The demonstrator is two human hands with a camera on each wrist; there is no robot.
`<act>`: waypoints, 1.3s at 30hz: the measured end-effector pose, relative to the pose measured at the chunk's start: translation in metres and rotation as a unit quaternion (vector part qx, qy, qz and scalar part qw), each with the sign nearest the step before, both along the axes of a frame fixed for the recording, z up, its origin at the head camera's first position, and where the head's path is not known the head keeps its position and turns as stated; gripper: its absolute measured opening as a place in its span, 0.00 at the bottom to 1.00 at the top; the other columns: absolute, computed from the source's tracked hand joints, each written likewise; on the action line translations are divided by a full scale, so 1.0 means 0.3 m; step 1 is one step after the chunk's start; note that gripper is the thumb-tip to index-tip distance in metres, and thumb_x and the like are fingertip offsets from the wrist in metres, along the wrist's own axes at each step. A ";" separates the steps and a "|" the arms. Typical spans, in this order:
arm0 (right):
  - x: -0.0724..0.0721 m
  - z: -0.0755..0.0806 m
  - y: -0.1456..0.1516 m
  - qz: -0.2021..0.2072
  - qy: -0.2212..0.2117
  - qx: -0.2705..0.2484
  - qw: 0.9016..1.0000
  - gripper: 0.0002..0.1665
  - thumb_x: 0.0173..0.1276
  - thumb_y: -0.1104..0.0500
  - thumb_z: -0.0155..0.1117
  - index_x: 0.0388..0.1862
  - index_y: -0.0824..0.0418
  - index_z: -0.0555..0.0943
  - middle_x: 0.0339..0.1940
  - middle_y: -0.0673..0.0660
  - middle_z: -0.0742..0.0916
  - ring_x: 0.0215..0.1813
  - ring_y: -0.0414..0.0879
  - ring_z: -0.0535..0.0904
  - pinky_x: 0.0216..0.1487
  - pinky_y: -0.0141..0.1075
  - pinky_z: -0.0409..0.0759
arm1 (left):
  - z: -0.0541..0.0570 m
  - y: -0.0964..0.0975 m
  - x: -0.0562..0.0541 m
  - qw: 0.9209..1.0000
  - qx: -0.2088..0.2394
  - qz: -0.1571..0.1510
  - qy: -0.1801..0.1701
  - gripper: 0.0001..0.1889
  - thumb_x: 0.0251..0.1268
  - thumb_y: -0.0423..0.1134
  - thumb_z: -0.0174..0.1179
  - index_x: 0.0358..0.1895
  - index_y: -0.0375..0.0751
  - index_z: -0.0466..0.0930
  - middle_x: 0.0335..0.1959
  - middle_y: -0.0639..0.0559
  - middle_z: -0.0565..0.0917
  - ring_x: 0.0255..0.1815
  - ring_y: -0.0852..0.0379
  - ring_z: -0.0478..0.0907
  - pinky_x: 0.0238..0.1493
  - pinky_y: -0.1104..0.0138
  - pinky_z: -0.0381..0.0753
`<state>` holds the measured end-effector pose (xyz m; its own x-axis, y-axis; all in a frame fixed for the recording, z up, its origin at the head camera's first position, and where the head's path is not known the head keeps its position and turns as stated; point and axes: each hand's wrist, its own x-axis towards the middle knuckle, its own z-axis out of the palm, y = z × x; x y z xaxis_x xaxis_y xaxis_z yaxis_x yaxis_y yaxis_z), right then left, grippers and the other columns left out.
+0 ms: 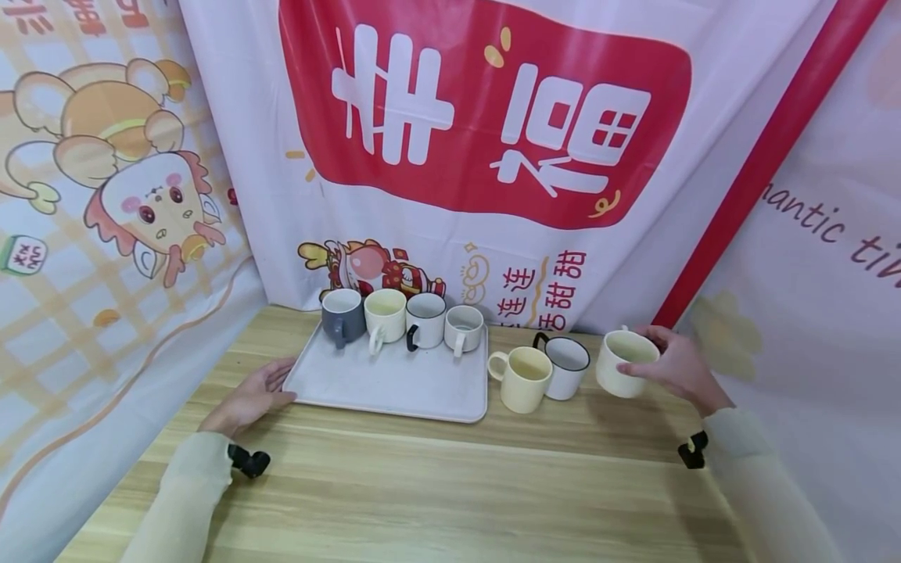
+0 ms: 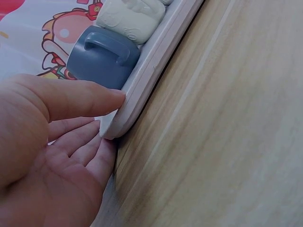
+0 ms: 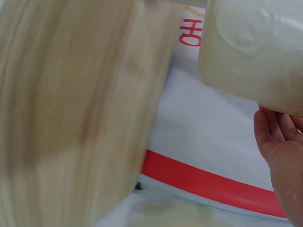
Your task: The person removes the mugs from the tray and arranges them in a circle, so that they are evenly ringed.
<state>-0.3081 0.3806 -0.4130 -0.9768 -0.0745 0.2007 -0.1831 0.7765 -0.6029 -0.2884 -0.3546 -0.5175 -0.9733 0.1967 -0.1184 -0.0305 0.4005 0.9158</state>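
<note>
At the left edge of the white tray (image 1: 387,387), my left hand (image 1: 249,397) holds the rim near the front corner. The left wrist view shows the thumb over the rim and the fingers under the corner. Along the tray's back stand a dark blue-grey mug (image 1: 342,319), a pale cream mug (image 1: 385,317), a white mug with a black handle (image 1: 425,322) and a small white mug (image 1: 463,328). On the right, my right hand (image 1: 672,366) grips a pale cream mug (image 1: 619,371), thumb in front and fingers behind. The right wrist view shows raised patterns on it.
Between the tray and my right hand stand a yellow mug (image 1: 524,383) and, just behind it, a white mug with a dark rim (image 1: 568,371). The wooden table (image 1: 450,485) reaches back to a hanging printed cloth (image 1: 486,117). Another cloth (image 1: 120,195) hangs at the left.
</note>
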 end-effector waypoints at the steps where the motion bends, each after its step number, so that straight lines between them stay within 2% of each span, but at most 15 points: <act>1: -0.004 -0.018 0.002 0.001 0.004 -0.004 1.000 0.42 0.55 0.43 0.86 0.60 0.64 0.80 0.51 0.66 0.88 0.47 0.54 0.81 0.41 0.32 0.81 | 0.001 0.000 0.001 1.000 0.000 0.000 0.000 0.45 0.74 0.27 0.59 0.85 0.27 0.40 0.87 0.28 0.42 0.87 0.25 0.41 0.87 0.36 0.48; 8: -0.020 -0.122 0.009 0.013 0.041 -0.018 0.999 0.39 0.51 0.48 0.90 0.57 0.64 0.83 0.45 0.64 0.91 0.39 0.44 0.82 0.36 0.26 0.79 | 0.006 0.002 0.001 1.000 0.004 0.000 0.003 0.45 0.73 0.26 0.59 0.85 0.27 0.41 0.87 0.27 0.43 0.86 0.25 0.42 0.87 0.36 0.49; 14: -0.024 -0.190 0.002 0.012 0.035 -0.016 0.999 0.42 0.51 0.45 0.89 0.63 0.61 0.83 0.49 0.63 0.91 0.44 0.51 0.84 0.39 0.24 0.79 | 0.008 0.002 0.003 1.000 0.004 0.000 0.003 0.45 0.73 0.26 0.59 0.84 0.26 0.40 0.87 0.28 0.42 0.87 0.25 0.41 0.87 0.37 0.47; 17: -0.027 -0.212 -0.003 0.012 0.026 -0.017 0.999 0.44 0.52 0.45 0.88 0.64 0.61 0.83 0.51 0.63 0.91 0.47 0.51 0.83 0.41 0.24 0.79 | 0.006 0.003 0.004 1.000 0.008 0.000 0.003 0.45 0.73 0.26 0.59 0.84 0.26 0.41 0.87 0.27 0.43 0.87 0.25 0.42 0.87 0.37 0.47; 24: -0.038 -0.245 -0.002 0.011 0.031 -0.022 0.999 0.42 0.52 0.47 0.89 0.61 0.63 0.82 0.51 0.65 0.90 0.47 0.51 0.82 0.41 0.23 0.78 | 0.004 0.004 0.006 1.000 0.008 0.000 0.000 0.45 0.73 0.26 0.59 0.84 0.26 0.40 0.86 0.26 0.43 0.86 0.25 0.42 0.87 0.36 0.48; 29: -0.051 -0.260 0.003 0.018 0.035 -0.026 0.999 0.43 0.51 0.49 0.89 0.62 0.64 0.80 0.53 0.64 0.89 0.49 0.52 0.83 0.43 0.21 0.78 | 0.009 0.005 0.006 1.000 0.008 0.001 0.001 0.45 0.73 0.26 0.59 0.84 0.26 0.40 0.86 0.27 0.43 0.86 0.25 0.42 0.87 0.37 0.48; 39: -0.059 -0.260 0.007 0.038 0.035 -0.032 0.998 0.44 0.53 0.50 0.88 0.66 0.65 0.79 0.57 0.67 0.88 0.53 0.56 0.83 0.47 0.24 0.81 | 0.016 0.007 0.010 1.000 0.004 0.000 -0.004 0.46 0.74 0.27 0.60 0.84 0.26 0.39 0.86 0.26 0.42 0.86 0.25 0.41 0.87 0.36 0.48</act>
